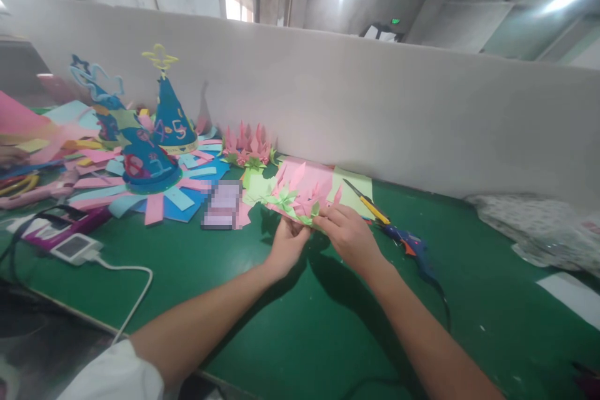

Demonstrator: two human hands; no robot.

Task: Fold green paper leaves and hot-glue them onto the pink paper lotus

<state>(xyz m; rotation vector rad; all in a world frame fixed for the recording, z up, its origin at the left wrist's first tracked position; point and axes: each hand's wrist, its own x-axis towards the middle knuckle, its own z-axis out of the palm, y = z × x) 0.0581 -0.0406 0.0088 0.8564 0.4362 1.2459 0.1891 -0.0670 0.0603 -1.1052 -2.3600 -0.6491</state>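
Between my two hands is a pink paper crown (307, 197) with green leaf shapes along its lower band, raised just above the green table. My left hand (288, 247) grips its bottom edge from below, fingers closed. On the right side, the closed fingers of my right hand (349, 234) pinch the band near a green leaf. A similar pink crown (248, 144) stands behind, close to the partition. Flat pink paper (307, 172) and pale green paper (359, 184) lie beyond my hands. Scissors (368, 203) with yellow on them and a blue glue gun (412, 247) rest to the right.
Blue cone party hats (173, 115) and paper strips (178, 197) crowd the left. A blurred-out phone (222, 205), a purple power strip (70, 228) and a white charger (77, 249) lie nearer. Plastic wrapping (539, 225) is at the right; a white partition (398, 112) bounds the back.
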